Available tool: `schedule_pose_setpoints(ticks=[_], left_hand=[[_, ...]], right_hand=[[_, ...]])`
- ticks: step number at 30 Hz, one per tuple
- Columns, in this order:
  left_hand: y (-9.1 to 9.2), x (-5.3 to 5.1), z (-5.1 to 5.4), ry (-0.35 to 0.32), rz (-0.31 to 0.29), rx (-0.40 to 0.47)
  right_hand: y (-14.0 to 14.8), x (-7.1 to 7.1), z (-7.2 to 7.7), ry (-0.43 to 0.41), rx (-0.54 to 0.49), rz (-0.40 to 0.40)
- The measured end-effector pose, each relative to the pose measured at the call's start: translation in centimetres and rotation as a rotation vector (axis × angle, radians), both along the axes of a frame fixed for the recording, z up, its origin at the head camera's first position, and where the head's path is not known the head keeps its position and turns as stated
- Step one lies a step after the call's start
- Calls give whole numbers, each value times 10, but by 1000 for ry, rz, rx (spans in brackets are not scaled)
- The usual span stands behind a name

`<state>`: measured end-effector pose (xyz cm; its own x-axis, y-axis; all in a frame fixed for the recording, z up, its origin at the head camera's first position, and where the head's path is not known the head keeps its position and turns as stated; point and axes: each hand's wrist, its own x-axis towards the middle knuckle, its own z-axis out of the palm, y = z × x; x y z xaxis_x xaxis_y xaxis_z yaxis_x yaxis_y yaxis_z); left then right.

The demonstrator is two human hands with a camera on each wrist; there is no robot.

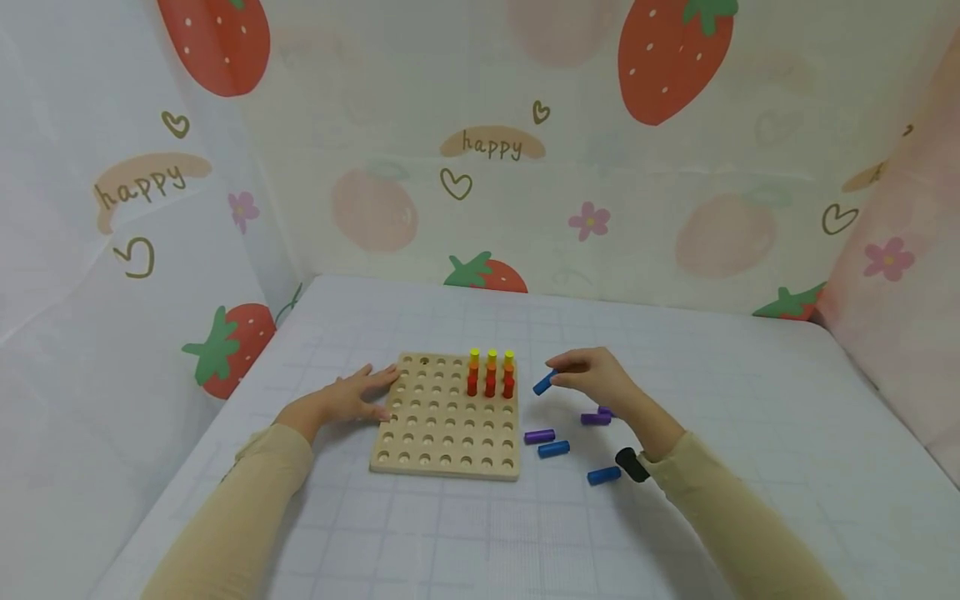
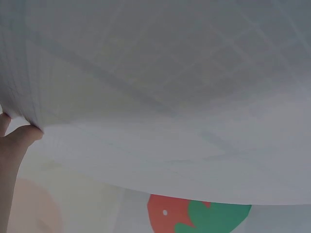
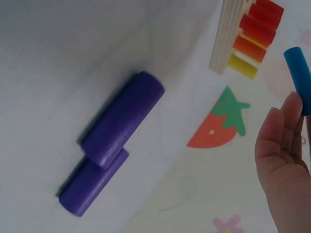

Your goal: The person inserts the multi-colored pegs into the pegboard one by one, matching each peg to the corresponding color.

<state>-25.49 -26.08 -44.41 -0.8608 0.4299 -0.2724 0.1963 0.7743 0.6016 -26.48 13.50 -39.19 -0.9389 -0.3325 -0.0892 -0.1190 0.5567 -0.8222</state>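
A wooden board with rows of round holes (image 1: 438, 421) lies on the table. Yellow, orange and red pegs (image 1: 490, 388) stand upright in its back right part. My left hand (image 1: 348, 396) rests at the board's left edge with fingers spread; in the left wrist view part of that hand (image 2: 14, 150) shows at the left edge. Right of the board, my right hand (image 1: 596, 377) pinches a blue peg (image 1: 543, 383) above the table. The right wrist view shows the same hand (image 3: 286, 165) around the blue peg (image 3: 298, 73), and the pegs in the board (image 3: 257, 29).
Purple pegs (image 1: 539, 437) and blue pegs (image 1: 553, 450) lie loose on the table right of the board. Two purple pegs (image 3: 124, 119) lie against each other in the right wrist view. Behind the table hangs a cloth with strawberries (image 1: 675, 58).
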Motion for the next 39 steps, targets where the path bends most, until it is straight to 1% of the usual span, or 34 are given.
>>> schedule_pose_setpoints(ticks=[6, 10, 18, 23, 29, 33, 39], left_hand=[[-1, -1, -1, 4, -7, 2], [-2, -2, -1, 4, -8, 1], [-2, -3, -1, 8, -22, 1], [-2, -3, -1, 9, -26, 13], [-3, -3, -1, 10, -28, 20], [-3, -4, -3, 9, -26, 21], [-3, -3, -3, 11, -24, 20]], right_hand=[[-15, 0, -4, 0, -5, -19], [-23, 0, -9, 2, -2, 3], [-33, -1, -14, 50, 9, 46], [-41, -3, -18, 43, 26, 64], [-50, -5, -21, 43, 67, 86], [-53, -5, -23, 58, 98, 97], [-57, -5, -22, 66, 135, 124]])
